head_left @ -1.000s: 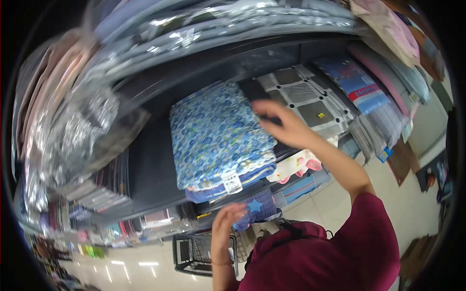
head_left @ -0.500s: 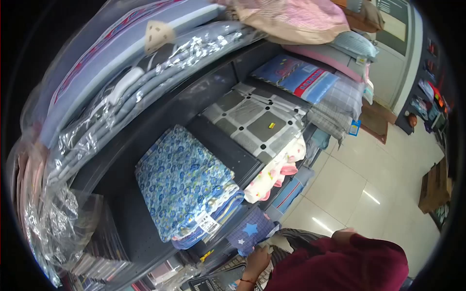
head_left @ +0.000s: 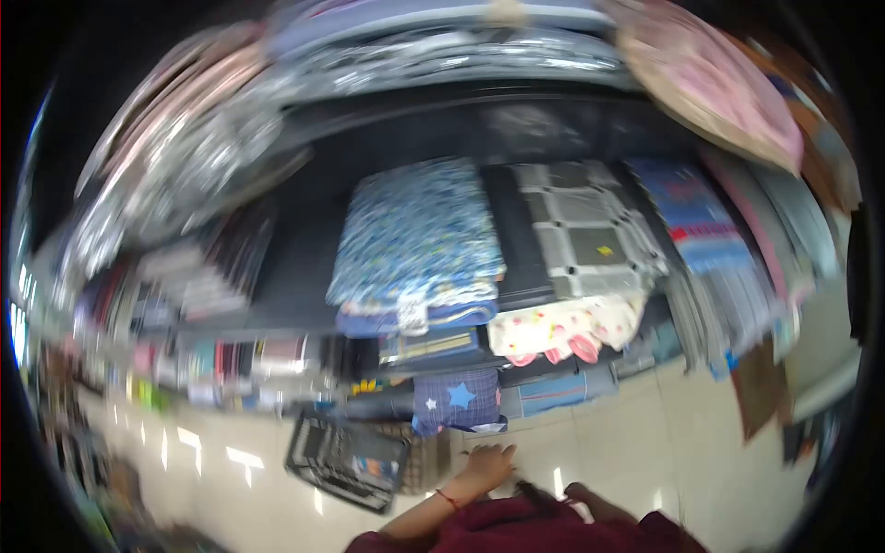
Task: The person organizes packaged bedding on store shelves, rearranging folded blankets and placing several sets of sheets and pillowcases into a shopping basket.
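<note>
My left hand, with a red string at the wrist, is low in the centre, fingers apart and holding nothing. It is just below a dark blue star-patterned folded cloth on a low shelf, with a gap between them. My right hand is partly visible beside the maroon clothing, its fingers blurred. Above, a blue floral folded stack with a white tag lies on the dark shelf. Right of it are a grey checked packet and a white cloth with pink trim.
A black basket stands on the tiled floor at lower left. Plastic-wrapped bedding fills the top shelf. Packed items stand on the left. A blue packet lies at the right, near a brown mat.
The view has swung left and levelled, bringing the whole basket and more left-side shelving into sight. My left hand has come away from the pale cloth it was touching, and its fingers have spread.
</note>
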A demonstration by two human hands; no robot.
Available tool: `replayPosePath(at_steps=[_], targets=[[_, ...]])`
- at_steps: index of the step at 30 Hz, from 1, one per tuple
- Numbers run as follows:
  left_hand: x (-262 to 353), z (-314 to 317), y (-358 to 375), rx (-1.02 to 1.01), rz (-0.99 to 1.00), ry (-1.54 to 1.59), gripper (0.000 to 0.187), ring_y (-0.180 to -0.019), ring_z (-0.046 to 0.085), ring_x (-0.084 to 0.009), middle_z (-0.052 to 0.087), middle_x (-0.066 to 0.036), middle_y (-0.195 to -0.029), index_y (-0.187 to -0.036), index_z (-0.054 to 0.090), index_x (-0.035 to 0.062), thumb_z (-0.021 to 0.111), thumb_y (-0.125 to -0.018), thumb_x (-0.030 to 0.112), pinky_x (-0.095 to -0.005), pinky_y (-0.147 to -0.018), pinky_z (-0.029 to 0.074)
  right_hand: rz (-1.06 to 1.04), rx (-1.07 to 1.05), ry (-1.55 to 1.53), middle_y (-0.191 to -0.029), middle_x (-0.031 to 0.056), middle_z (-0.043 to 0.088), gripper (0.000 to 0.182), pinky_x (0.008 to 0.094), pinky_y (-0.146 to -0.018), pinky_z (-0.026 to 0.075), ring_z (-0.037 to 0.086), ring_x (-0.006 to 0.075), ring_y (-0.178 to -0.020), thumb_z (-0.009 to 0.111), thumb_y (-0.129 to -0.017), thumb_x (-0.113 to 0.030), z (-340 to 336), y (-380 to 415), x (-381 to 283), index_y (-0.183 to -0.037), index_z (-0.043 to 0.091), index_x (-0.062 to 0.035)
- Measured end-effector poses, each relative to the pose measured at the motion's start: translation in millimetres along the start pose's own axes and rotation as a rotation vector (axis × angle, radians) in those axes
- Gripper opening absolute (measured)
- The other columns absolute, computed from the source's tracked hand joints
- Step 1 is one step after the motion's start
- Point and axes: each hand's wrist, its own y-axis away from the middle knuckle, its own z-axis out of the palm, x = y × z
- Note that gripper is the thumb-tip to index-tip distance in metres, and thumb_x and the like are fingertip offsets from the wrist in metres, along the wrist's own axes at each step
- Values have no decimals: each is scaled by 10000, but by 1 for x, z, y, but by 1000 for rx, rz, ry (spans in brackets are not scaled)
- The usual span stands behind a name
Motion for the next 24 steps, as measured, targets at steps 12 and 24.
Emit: replayPosePath(at_steps=[12,24], targets=[[78,79,153,-111,-803,330,399,-981,627,-334,630,-177,-1065,-1206,522,92,523,-897,344,-431,-814,494,747,-76,-1190,-833,235,664,228,378,-548,531,677,318,-676,541,-890,-148,-115,-42,94,-1040,557,23],[52,118,400,201,-1082,412,424,-992,608,-347,624,-168,-1068,-1236,494,100,543,-887,336,-473,-867,456,489,-325,-841,-847,200,673,241,356,-566,531,684,289,-691,519,-873,-180,-88,-178,-156,-908,616,38]])
